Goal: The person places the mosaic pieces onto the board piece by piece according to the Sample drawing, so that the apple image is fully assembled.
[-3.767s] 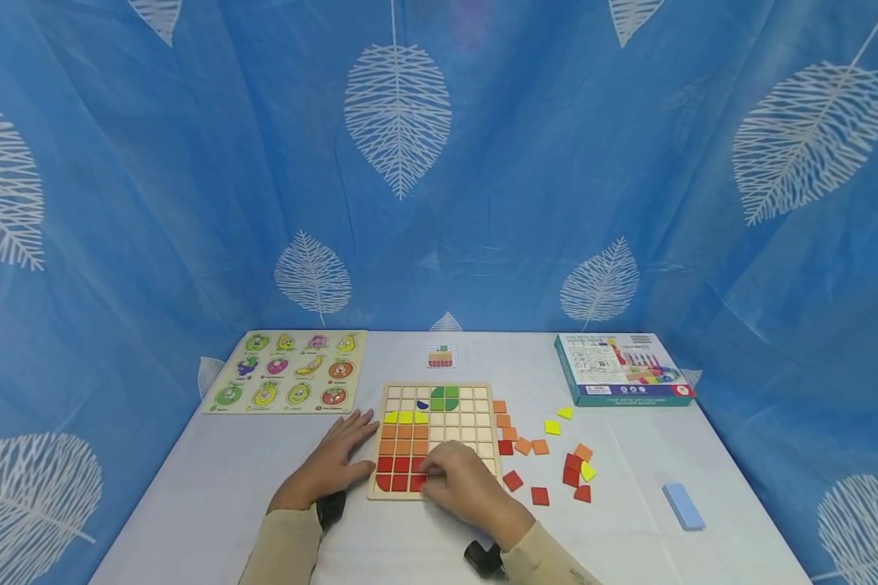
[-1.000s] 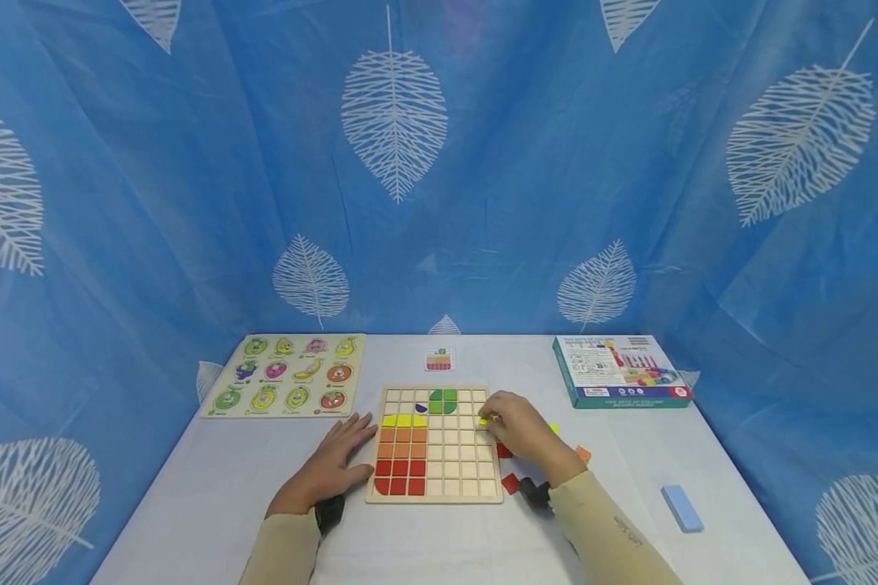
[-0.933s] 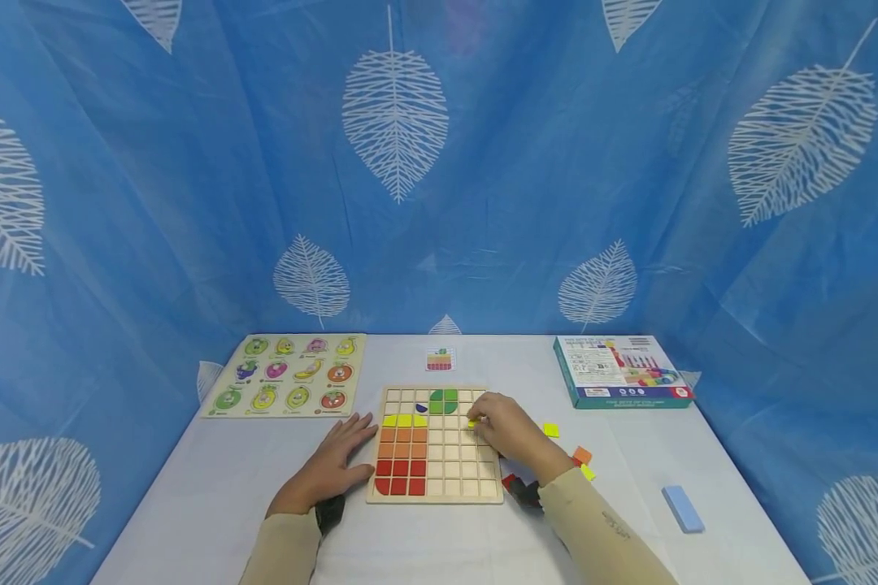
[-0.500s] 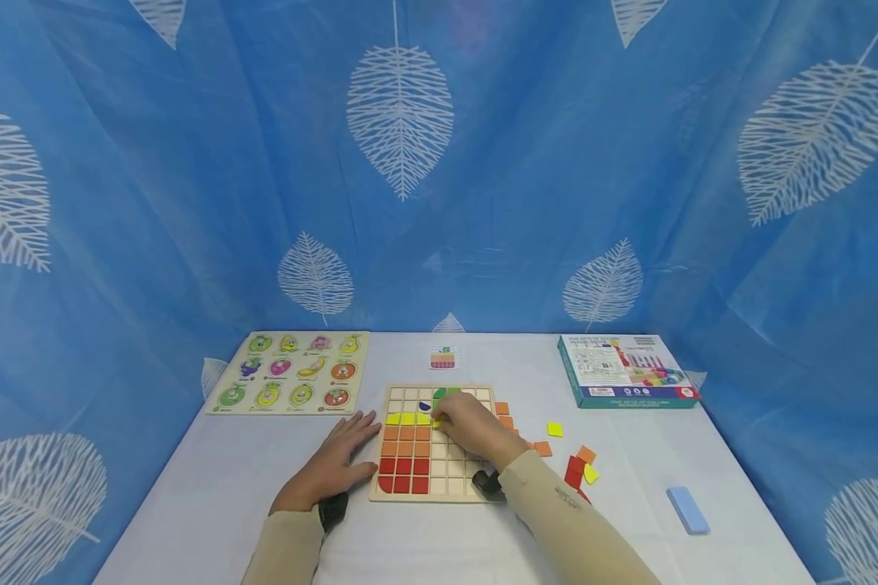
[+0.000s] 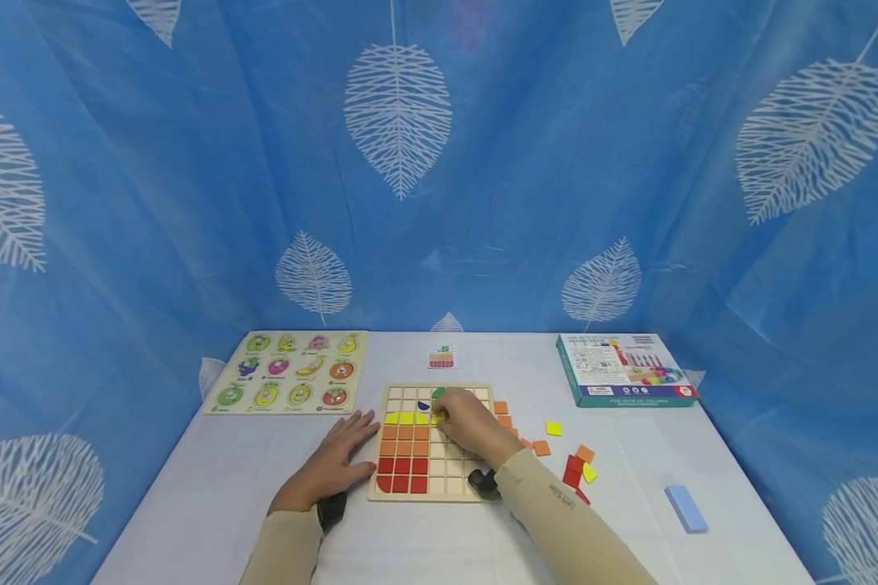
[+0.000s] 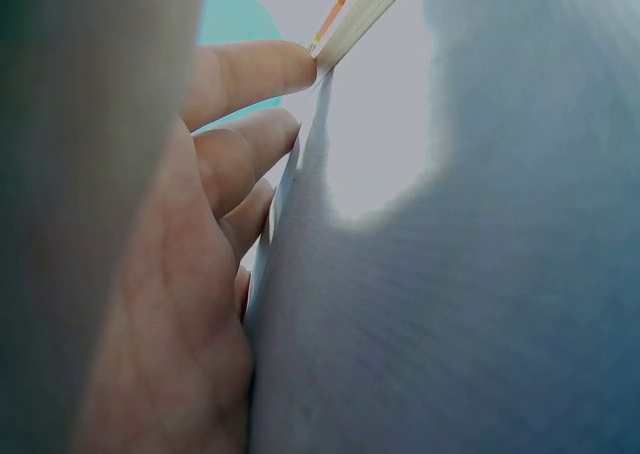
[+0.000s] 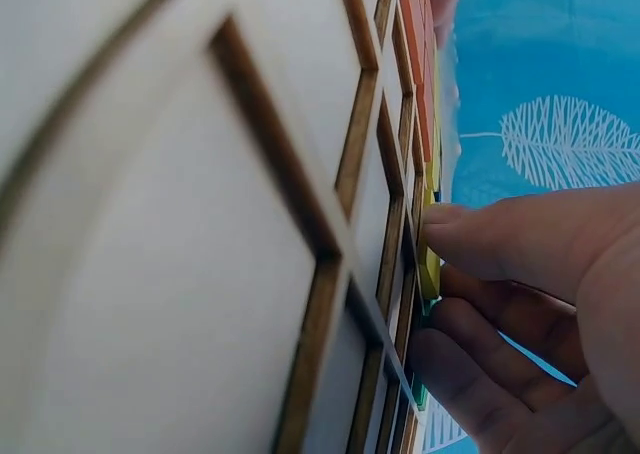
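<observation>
The wooden grid board (image 5: 462,486) lies on the table, its left columns filled with red tiles (image 5: 402,466), orange tiles (image 5: 404,439) and yellow tiles (image 5: 398,418). My right hand (image 5: 470,424) pinches another yellow tile (image 7: 430,264) at the board, right of the yellow row. In the right wrist view the thumb lies against this tile. Green tiles (image 5: 439,392) above are partly covered by the hand, and a dark blue tile (image 5: 423,405) sits to their left. My left hand (image 5: 329,459) rests on the table, fingers spread, fingertips right at the board's left edge.
Loose orange (image 5: 541,448), red (image 5: 573,471) and yellow (image 5: 553,428) tiles lie right of the board. Behind it is a small picture card (image 5: 442,357). A fruit board (image 5: 285,374) lies back left, a box (image 5: 625,371) back right, a light blue block (image 5: 686,509) at right.
My right hand has left the red tiles, picked up a yellow tile from the right side and carried it left to the upper part of the board. The left hand has stayed put.
</observation>
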